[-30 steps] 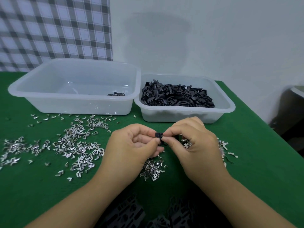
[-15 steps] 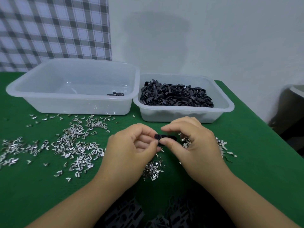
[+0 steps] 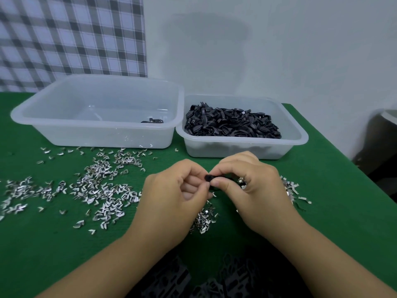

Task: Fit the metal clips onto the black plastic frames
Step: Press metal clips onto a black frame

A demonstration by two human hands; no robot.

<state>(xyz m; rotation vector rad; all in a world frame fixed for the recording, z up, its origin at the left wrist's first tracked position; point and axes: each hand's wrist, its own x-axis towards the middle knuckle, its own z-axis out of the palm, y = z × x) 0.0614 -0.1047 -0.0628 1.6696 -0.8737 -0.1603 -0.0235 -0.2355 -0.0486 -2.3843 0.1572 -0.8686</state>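
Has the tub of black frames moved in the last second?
No. The tub of black frames still sits just right of the bigger tub.

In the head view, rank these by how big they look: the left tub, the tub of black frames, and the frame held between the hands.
Largest: left tub.
Next: tub of black frames, clearly smaller.
Smallest: held frame, partly covered, tiny even though nearest the camera.

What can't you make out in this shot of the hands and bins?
Head view:
- Most of the black frame: the left hand and right hand, both pinching it, cover it.
- Dark parts in the left bin: too small.
- Dark patterned object: cut off by the bottom edge.
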